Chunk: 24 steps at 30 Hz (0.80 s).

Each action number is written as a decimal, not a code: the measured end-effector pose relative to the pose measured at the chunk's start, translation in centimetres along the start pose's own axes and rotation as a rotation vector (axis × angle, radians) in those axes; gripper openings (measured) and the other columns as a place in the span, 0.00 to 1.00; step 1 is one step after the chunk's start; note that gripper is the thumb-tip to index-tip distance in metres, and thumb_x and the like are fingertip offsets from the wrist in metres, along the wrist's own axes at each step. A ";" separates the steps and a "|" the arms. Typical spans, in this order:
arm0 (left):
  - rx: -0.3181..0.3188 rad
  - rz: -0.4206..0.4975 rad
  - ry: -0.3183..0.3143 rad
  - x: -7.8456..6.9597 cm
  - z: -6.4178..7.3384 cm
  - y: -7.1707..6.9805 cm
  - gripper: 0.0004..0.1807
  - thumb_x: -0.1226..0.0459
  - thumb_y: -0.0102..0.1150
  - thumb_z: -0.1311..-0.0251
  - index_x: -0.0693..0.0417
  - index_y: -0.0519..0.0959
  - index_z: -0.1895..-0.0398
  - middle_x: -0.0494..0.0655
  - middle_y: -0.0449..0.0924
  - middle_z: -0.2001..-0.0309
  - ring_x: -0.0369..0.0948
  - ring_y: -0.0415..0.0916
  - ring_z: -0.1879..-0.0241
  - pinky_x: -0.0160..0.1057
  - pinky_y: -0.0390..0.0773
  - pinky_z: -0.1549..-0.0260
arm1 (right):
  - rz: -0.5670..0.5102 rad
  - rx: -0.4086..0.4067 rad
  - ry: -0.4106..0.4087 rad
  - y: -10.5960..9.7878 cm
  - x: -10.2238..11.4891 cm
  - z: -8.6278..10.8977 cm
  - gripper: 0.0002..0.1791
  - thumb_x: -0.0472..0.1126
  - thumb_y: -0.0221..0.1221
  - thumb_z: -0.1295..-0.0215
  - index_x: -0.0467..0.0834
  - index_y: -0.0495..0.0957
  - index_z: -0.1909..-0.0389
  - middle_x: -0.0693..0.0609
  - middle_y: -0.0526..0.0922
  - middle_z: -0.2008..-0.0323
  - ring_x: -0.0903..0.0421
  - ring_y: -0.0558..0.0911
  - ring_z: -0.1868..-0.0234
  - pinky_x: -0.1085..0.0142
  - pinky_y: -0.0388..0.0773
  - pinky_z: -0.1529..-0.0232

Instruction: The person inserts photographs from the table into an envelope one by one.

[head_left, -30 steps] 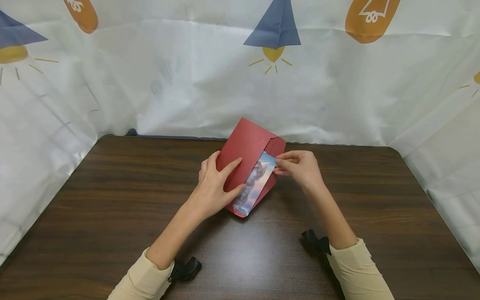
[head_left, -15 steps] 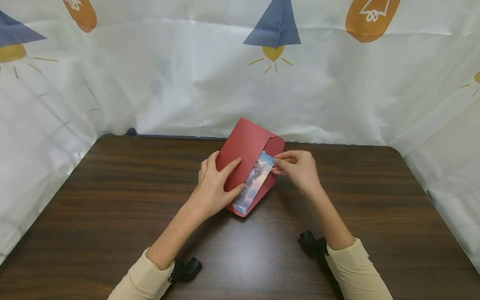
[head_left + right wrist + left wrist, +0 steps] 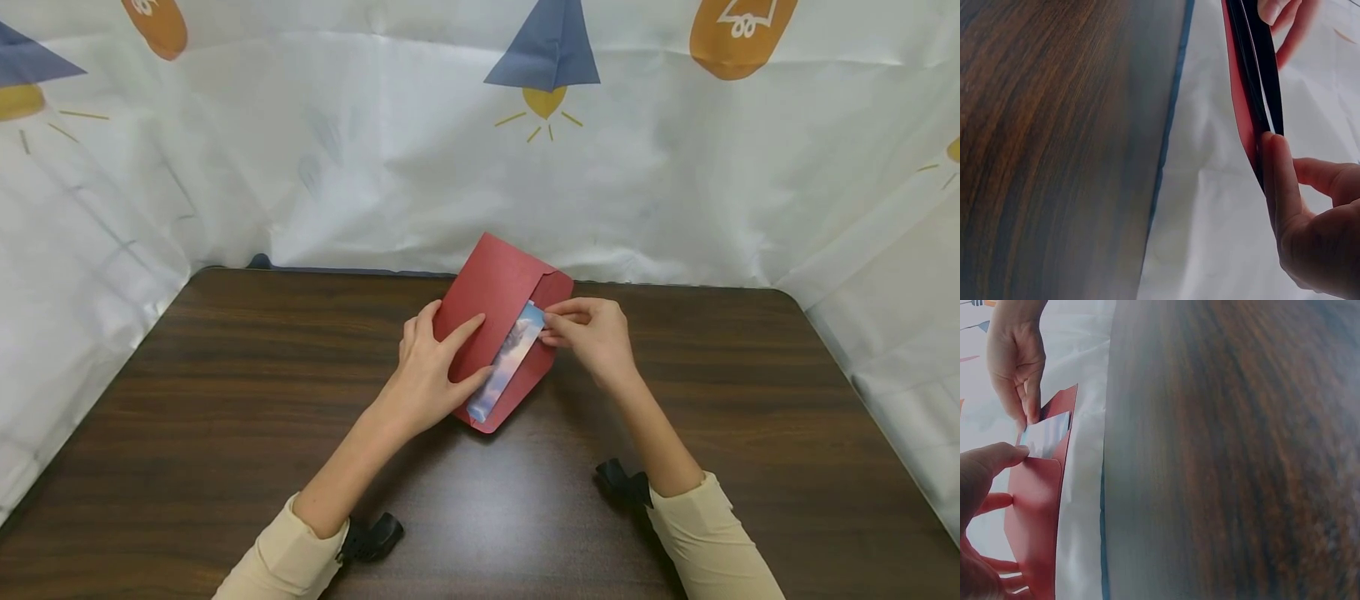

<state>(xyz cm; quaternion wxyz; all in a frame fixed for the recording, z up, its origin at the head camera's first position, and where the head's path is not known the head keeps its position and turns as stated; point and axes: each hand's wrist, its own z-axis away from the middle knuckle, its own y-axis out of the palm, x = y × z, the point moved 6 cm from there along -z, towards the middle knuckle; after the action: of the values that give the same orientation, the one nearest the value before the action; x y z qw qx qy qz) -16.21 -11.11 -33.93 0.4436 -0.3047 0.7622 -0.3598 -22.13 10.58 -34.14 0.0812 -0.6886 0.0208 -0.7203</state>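
A red envelope (image 3: 491,292) is held tilted over the far part of the table, its opening facing right. Out of that opening shows a narrow strip of a picture card (image 3: 512,358) printed with a blue and pink cloudy sky. My left hand (image 3: 423,375) grips the envelope from its left side, thumb and index finger on the front face, thumb tip close to the card. With thumb and fingertips, my right hand (image 3: 600,337) pinches the card's upper right edge. In the right wrist view, the envelope (image 3: 1239,94) appears edge-on, its opening parted. The card's inner part is hidden inside.
A dark wood-grain table (image 3: 225,433) lies beneath both forearms. Behind it and at the sides hangs a white sheet (image 3: 420,167) printed with lamps. Each wrist carries a black camera, the left one (image 3: 371,539) and the right one (image 3: 624,483) close above the table.
The card has slid further left into the envelope, so a narrower strip shows. My right hand has moved slightly left with it, while my left hand keeps its grip.
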 end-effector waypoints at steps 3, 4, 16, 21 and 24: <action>0.010 0.007 -0.004 0.0 0.0 0.0 0.38 0.56 0.77 0.42 0.52 0.77 0.28 0.69 0.58 0.26 0.65 0.59 0.31 0.63 0.77 0.42 | -0.002 -0.003 0.000 0.1 0.0 0.0 0.14 0.30 0.64 0.28 0.22 0.82 0.49 0.42 0.89 0.66 0.62 0.89 0.72 0.66 0.88 0.61; 0.011 0.008 -0.004 0.0 0.0 0.0 0.38 0.56 0.77 0.41 0.52 0.76 0.28 0.69 0.58 0.26 0.65 0.59 0.30 0.63 0.78 0.42 | -0.003 -0.004 0.001 0.1 0.0 -0.1 0.14 0.30 0.64 0.28 0.22 0.82 0.49 0.42 0.89 0.67 0.62 0.89 0.72 0.67 0.88 0.61; 0.025 0.035 -0.007 -0.2 0.0 0.1 0.37 0.57 0.77 0.41 0.52 0.76 0.27 0.69 0.56 0.25 0.66 0.57 0.28 0.64 0.78 0.42 | -0.032 -0.017 -0.010 0.2 0.0 -0.2 0.13 0.29 0.63 0.28 0.22 0.82 0.49 0.43 0.88 0.67 0.62 0.89 0.72 0.66 0.88 0.61; 0.026 0.025 0.000 -0.2 0.0 0.2 0.37 0.57 0.77 0.41 0.53 0.76 0.28 0.70 0.56 0.25 0.66 0.57 0.29 0.64 0.77 0.42 | -0.052 -0.021 -0.008 0.4 -0.1 -0.2 0.14 0.28 0.63 0.28 0.21 0.81 0.49 0.42 0.88 0.66 0.62 0.89 0.73 0.66 0.88 0.61; 0.036 0.024 -0.003 -0.2 0.0 0.2 0.38 0.57 0.77 0.42 0.53 0.76 0.28 0.70 0.56 0.25 0.66 0.56 0.29 0.64 0.77 0.42 | -0.056 -0.024 -0.004 0.4 -0.1 -0.1 0.13 0.28 0.63 0.28 0.21 0.81 0.49 0.40 0.89 0.65 0.62 0.89 0.72 0.67 0.87 0.61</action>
<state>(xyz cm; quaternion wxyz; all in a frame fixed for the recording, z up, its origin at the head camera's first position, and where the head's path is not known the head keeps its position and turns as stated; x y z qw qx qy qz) -16.13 -10.83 -34.02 0.4544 -0.2881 0.7586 -0.3675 -22.22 10.18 -34.33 0.0528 -0.6913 0.0098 -0.7206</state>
